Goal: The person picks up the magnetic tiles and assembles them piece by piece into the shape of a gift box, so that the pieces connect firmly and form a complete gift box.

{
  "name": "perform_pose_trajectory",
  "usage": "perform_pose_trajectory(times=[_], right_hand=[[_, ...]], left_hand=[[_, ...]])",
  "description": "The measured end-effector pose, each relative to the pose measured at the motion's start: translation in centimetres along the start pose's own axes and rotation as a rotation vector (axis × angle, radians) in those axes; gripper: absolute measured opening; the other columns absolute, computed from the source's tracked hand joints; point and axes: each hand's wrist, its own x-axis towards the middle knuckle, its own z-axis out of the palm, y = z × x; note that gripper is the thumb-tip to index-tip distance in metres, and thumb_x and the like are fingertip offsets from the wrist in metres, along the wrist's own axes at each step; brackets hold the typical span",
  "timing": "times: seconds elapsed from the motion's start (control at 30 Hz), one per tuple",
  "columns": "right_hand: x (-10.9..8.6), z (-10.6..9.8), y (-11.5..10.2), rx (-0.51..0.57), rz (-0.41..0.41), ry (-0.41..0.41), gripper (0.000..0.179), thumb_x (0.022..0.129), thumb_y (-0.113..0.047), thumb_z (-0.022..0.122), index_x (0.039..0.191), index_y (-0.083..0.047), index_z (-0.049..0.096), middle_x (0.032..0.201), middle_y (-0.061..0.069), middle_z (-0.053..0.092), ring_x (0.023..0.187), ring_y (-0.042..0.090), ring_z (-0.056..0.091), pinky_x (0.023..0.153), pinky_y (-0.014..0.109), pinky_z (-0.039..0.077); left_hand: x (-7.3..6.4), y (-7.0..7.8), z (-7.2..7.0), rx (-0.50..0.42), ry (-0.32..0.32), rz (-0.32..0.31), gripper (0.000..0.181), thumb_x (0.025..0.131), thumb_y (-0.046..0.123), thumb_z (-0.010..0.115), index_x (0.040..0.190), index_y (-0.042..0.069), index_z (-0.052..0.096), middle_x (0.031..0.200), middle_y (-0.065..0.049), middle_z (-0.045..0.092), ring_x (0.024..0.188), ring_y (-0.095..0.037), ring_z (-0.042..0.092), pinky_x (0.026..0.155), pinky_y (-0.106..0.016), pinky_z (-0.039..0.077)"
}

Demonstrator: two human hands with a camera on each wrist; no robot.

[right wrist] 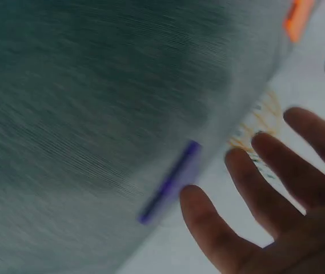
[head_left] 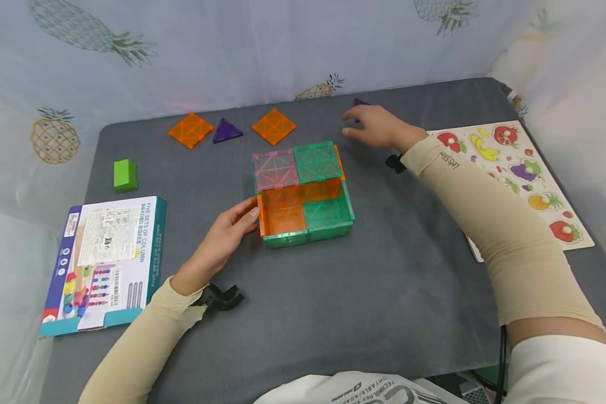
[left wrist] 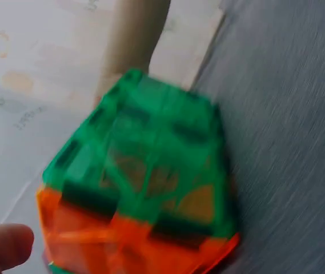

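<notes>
A box-shaped build of translucent magnetic tiles (head_left: 283, 216) stands mid-table, with green and orange walls. A pink tile (head_left: 275, 169) and a green tile (head_left: 317, 162) cover its far half; the near half is uncovered. My left hand (head_left: 221, 238) is at its left side, fingertips right at the orange wall, and the thumb (left wrist: 8, 245) shows apart from the build in the left wrist view. My right hand (head_left: 379, 128) reaches to the back of the table, fingers spread and holding nothing. Beside its fingertips lies a purple triangle tile (right wrist: 171, 182), partly hidden by the hand in the head view.
Two orange square tiles (head_left: 191, 131) and another purple triangle tile (head_left: 226, 131) lie along the back edge. At left are a green block (head_left: 125, 175) and a beaded-box toy carton (head_left: 106, 264). A fruit picture board (head_left: 525, 179) lies at right, partly under the right forearm.
</notes>
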Motion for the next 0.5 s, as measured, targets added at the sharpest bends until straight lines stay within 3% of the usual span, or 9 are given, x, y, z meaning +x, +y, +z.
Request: perform_pose_trajectory(times=[0.13,0.3,0.4,0.5], right_hand=[[0.6,1.8,1.1,-0.056,-0.025,-0.092,0.054,0.101,-0.029,0.047,0.146,-0.001,0.038,0.152,0.023,0.033,0.141,0.04,0.03,0.115,0.053,0.024],[0.4,3.6,1.1,-0.164,-0.059,-0.073,0.056,0.1,-0.027,0.049,0.147,0.0,0.035,0.155,0.027,0.024,0.144,0.043,0.02,0.116,0.055,0.019],[0.2,4.3,0.9,-0.179,-0.041,-0.059,0.056,0.102,-0.029,0.045,0.15,-0.004,0.03,0.157,0.025,0.019,0.145,0.041,0.017,0.116,0.055,0.019],[0.1,4.7,0.7,-0.186,-0.035,-0.053,0.056,0.103,-0.03,0.043,0.151,-0.006,0.027,0.158,0.023,0.017,0.146,0.04,0.015,0.116,0.055,0.021]], left_hand=[[2.1,1.7,-2.2,0.322,0.144,-0.001,0.058,0.102,0.04,0.04,0.151,0.009,0.032,0.15,-0.019,0.035,0.136,-0.036,0.036,0.108,-0.055,0.033],[6.9,3.7,-5.9,0.532,0.269,0.005,0.055,0.1,0.029,0.047,0.148,0.005,0.035,0.151,-0.023,0.03,0.139,-0.04,0.03,0.112,-0.056,0.027],[9.8,4.2,-8.2,0.635,0.298,-0.06,0.061,0.098,0.027,0.049,0.15,0.002,0.031,0.153,-0.026,0.028,0.141,-0.043,0.024,0.115,-0.055,0.022],[11.8,4.0,-11.1,0.766,0.329,-0.158,0.071,0.092,0.024,0.057,0.152,0.002,0.024,0.152,-0.031,0.022,0.139,-0.049,0.022,0.112,-0.058,0.025]])
